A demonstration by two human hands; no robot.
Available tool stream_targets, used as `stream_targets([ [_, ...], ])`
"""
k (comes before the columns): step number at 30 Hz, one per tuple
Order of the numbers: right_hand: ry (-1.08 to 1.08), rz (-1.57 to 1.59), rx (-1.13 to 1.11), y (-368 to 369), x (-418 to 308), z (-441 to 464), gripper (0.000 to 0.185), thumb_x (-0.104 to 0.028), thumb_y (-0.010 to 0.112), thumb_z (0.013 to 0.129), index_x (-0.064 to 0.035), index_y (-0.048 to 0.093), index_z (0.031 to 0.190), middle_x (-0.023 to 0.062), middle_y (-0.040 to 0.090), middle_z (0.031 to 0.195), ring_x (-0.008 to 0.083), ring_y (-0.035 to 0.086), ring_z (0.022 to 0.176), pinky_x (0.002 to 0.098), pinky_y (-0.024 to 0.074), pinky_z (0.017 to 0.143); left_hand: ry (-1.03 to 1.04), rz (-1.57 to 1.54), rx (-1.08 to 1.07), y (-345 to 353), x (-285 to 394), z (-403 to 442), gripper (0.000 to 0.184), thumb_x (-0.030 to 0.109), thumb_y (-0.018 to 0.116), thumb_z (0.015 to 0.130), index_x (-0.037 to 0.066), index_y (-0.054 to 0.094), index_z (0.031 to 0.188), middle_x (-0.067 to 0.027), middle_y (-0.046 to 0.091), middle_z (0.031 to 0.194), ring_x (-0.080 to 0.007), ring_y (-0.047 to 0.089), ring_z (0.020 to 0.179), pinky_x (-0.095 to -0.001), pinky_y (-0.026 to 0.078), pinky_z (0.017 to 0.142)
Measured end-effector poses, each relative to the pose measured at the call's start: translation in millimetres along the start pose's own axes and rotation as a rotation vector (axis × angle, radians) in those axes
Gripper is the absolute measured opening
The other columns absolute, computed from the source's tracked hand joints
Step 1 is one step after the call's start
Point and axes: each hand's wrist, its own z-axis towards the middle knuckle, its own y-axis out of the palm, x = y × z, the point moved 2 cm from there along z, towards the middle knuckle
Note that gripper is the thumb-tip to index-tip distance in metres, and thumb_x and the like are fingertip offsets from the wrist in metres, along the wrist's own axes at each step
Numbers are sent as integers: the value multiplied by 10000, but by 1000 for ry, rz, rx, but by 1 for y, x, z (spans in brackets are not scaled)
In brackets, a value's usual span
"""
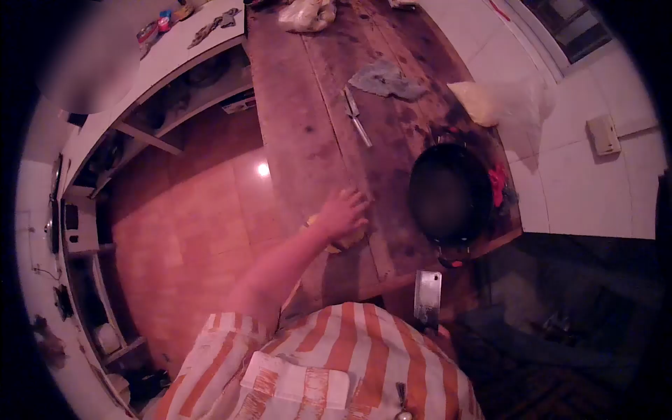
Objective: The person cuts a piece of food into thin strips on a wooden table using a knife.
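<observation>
My left hand (343,213) reaches over the near part of the wooden table (301,154), its fingers apart and slightly bent. Under it lies a rounded yellowish-brown thing (346,242), mostly covered by the hand and wrist. I cannot make out its kind, nor whether the hand touches it. Low by my right side, my right hand (442,339) is closed on the handle of a cleaver (428,297). The broad metal blade points up and away from me, just off the table's near edge. Most of the right hand is hidden by the striped shirt.
A black pan (451,196) stands on the table's right side, a red thing (498,183) beside it. Farther off lie a knife (358,120), a grey cloth (387,80) and plastic bags (483,103). Shelves (164,119) line the left, beyond the tiled floor (189,224).
</observation>
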Motion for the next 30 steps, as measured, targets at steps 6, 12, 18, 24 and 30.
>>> stream_targets([
  [6, -38, 96, 10, 35, 8, 7, 170, -176, 563, 806, -18, 523, 855, 16, 537, 703, 107, 481, 646, 278, 420, 583, -96, -4, 31, -8, 4, -10, 459, 377, 505, 784, 136, 462, 1173, -75, 443, 1199, -246, 365, 1153, -457, 268, 937],
  [12, -107, -98, -16, 61, -48, -8, 193, -178, 552, 808, -1, 530, 881, 24, 561, 786, 95, 484, 728, 280, 423, 655, -141, 35, 104, -8, 1, -26, 525, 365, 524, 771, 130, 410, 1227, -88, 407, 1245, -246, 345, 1177, -460, 265, 938],
  [18, -154, -53, 6, 69, -54, 16, 225, -201, 545, 816, 1, 517, 912, 33, 559, 779, 101, 494, 728, 272, 421, 660, -160, 3, 101, 6, -7, -27, 552, 371, 522, 768, 121, 395, 1244, -93, 382, 1284, -247, 321, 1205, -459, 252, 947],
  [24, -184, -225, -39, 90, -107, 21, 234, -218, 540, 827, -11, 495, 925, 29, 542, 660, 95, 505, 591, 262, 420, 531, -200, -8, 92, 3, -4, -34, 548, 384, 490, 791, 104, 386, 1251, -90, 383, 1288, -240, 317, 1213, -458, 228, 974],
  [30, -346, -480, 156, 111, -96, 62, 288, -219, 523, 820, 56, 488, 899, 158, 550, 658, 190, 555, 576, 326, 440, 525, -221, -48, 141, -11, -2, -44, 561, 396, 484, 798, 105, 365, 1263, -104, 368, 1296, -243, 293, 1231, -457, 195, 1001],
])
